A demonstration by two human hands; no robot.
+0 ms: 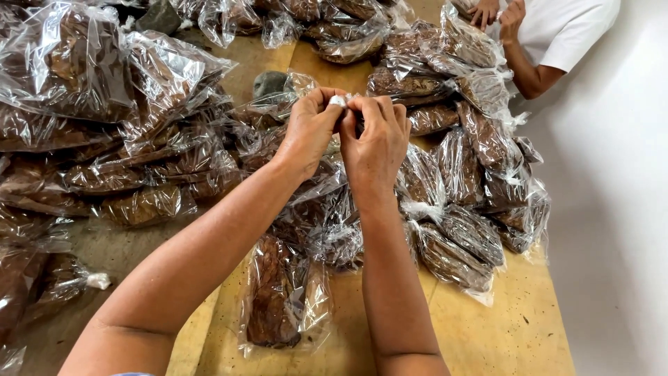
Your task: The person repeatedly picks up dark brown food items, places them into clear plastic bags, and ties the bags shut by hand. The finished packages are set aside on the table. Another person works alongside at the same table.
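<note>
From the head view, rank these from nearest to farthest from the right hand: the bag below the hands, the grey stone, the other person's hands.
From the right hand:
1. Grey stone, up and to the left, past the left hand.
2. Bag, below, near the table's front edge.
3. Other person's hands, top right corner.

Lighting: bright, even daylight; glare glinting off clear bags; soft shadows lying under arms; edges bending slightly; focus holding sharp.

co-worker cut off by top edge, bag neck mostly hidden under fingers, left bags cropped
</note>
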